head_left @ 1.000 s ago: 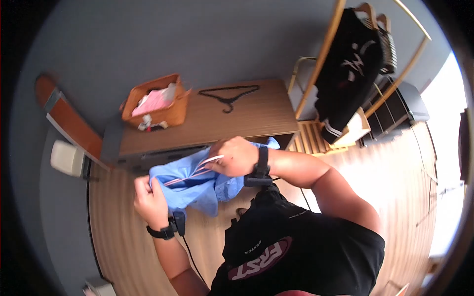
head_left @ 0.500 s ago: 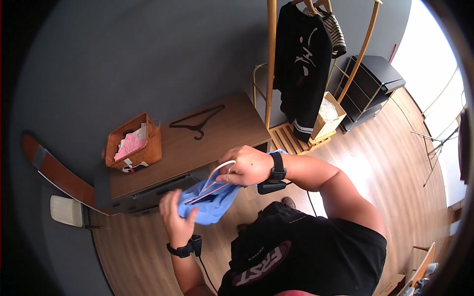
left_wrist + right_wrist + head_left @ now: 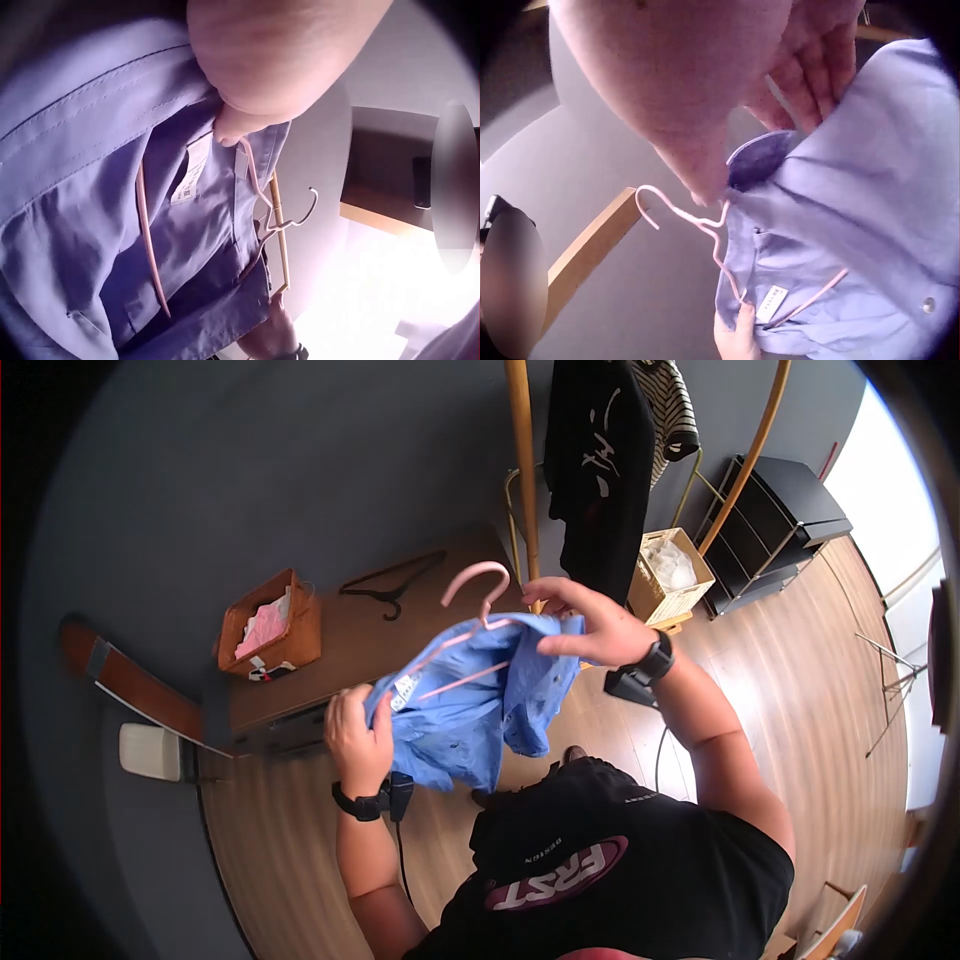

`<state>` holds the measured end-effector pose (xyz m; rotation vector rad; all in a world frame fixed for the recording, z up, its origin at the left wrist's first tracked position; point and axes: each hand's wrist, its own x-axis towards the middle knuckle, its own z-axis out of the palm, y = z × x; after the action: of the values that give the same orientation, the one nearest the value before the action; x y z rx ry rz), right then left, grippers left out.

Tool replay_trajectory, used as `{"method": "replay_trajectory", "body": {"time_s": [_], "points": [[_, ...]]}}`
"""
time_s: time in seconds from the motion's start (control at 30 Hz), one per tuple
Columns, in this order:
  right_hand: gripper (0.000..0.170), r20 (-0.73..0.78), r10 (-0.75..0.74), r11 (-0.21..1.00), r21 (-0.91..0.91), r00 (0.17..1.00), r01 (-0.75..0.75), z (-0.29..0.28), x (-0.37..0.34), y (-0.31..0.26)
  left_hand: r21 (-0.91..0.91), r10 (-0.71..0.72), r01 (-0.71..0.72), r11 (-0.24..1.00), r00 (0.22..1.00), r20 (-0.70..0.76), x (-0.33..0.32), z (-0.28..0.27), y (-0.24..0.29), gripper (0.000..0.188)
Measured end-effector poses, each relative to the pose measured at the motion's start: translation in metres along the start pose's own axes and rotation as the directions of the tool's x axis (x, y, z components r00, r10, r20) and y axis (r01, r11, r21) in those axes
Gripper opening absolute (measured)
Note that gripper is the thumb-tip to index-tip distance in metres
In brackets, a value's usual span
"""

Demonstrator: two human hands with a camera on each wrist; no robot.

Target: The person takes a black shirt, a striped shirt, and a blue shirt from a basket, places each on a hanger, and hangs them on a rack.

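Observation:
A blue button-up shirt (image 3: 450, 750) hangs between both hands, with a pink hanger (image 3: 480, 567) inside it. The hanger's hook rises out of the collar, and its lower bar shows across the shirt's inside. My left hand (image 3: 360, 745) pinches the shirt at one shoulder, thumb on the inner side near a white label (image 3: 191, 169). At the other shoulder, my right hand (image 3: 605, 628) touches the cloth near the collar. Its fingers are extended and spread from the thumb; in the right wrist view they reach behind the raised collar (image 3: 761, 157).
Behind the shirt, a low brown cabinet (image 3: 290, 695) bears a wicker basket (image 3: 300, 645) with pink cloth and a black hanger (image 3: 388, 598). Dark clothes (image 3: 600, 490) hang on a wooden rack (image 3: 522, 470); beside it are a cream crate (image 3: 670, 600) and a black shelf unit (image 3: 775, 530).
The right hand has let go of the pink hanger and moved right to the shirt's far shoulder. The shirt is spread wider, its hanger hook now upright; the left hand grips its side again.

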<state>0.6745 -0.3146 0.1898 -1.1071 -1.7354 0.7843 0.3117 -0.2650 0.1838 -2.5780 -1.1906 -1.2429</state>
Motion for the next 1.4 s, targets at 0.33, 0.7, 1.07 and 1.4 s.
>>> {"method": "replay_trajectory", "body": {"time_s": [0.33,0.7,1.07,1.4], "points": [[0.024,-0.021,-0.154,0.985,-0.086,0.988,0.152,-0.031,-0.023,0.05,0.094,0.005,-0.018,0.995,0.991,0.137,0.038,0.017,0.064,0.022],[0.013,-0.135,0.014,0.982,-0.183,0.991,-0.039,-0.079,-0.064,0.07,-0.205,-0.326,0.304,0.93,0.941,-0.086,0.052,0.055,0.08,0.015],[0.011,-0.43,0.09,0.97,-0.166,0.898,-0.177,-0.091,-0.101,0.082,-0.418,-0.242,0.318,0.851,0.944,0.226,0.074,0.096,0.099,0.022],[0.016,-0.004,0.067,0.988,-0.14,0.998,-0.067,-0.132,-0.117,0.082,-0.1,0.09,-0.058,0.993,0.935,0.343,0.072,0.096,0.094,0.021]]}}
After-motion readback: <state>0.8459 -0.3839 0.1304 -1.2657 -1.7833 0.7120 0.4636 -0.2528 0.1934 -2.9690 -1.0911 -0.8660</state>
